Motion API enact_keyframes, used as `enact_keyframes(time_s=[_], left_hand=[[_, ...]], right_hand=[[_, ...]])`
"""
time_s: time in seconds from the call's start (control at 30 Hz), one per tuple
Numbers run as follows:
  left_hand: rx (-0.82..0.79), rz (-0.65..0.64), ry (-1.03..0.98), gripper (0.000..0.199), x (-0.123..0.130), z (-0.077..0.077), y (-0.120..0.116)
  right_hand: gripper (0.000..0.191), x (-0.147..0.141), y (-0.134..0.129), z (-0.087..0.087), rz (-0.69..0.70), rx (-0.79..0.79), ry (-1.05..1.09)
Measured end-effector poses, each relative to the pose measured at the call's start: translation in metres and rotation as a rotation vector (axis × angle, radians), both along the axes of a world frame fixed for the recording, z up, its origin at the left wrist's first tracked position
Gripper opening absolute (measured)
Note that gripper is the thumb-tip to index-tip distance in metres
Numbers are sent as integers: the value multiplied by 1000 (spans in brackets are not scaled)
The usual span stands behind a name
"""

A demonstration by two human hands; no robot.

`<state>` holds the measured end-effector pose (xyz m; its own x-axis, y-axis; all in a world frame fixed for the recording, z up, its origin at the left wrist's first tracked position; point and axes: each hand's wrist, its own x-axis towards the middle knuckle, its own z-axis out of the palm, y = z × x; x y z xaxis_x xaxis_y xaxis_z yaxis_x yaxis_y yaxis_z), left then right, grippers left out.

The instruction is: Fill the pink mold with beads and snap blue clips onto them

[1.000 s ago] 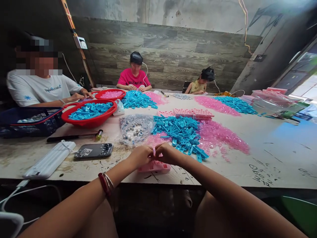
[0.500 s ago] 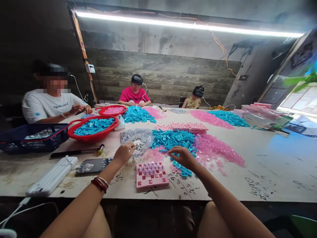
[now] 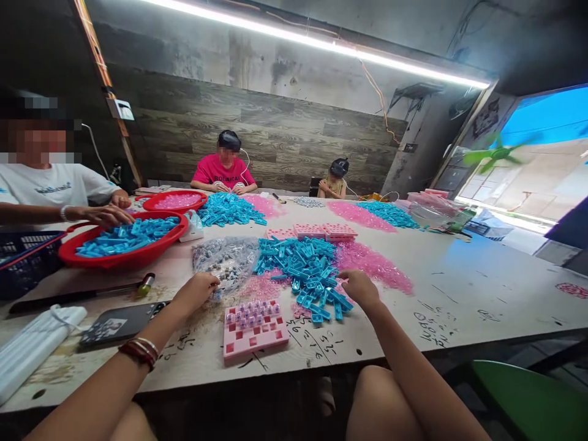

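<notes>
Watching remotely, I see a co-worker's hand [image 3: 108, 215], away from the red bowl [image 3: 108, 260] half a second ago, now over its blue pieces [image 3: 131, 237]. The left hand [image 3: 195, 294] stays at the bag of small parts [image 3: 229, 254], fingers bent nearly closed; I can't tell its hold. The pink tray [image 3: 239, 344], partly filled, lies between both hands. The right hand [image 3: 361, 288] has shifted rightward, beside the blue pile [image 3: 298, 260], fingers loosely curled, hold unclear.
</notes>
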<state>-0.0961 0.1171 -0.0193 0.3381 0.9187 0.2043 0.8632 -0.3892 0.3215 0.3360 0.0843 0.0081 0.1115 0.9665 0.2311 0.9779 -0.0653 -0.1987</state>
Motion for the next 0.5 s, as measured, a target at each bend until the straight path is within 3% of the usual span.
enact_keyframes(time_s=[0.13,0.3,0.5], left_hand=[[40,10,-35,16,3,8,-5],[35,46,-268,11,15,20,-18],[-32,-126,-412,11,45,32,-44]], right_hand=[[42,5,1,-4,-45,-29,-11],[19,5,6,-11,49,-72,14],[10,6,14,-18,117,-57,19]])
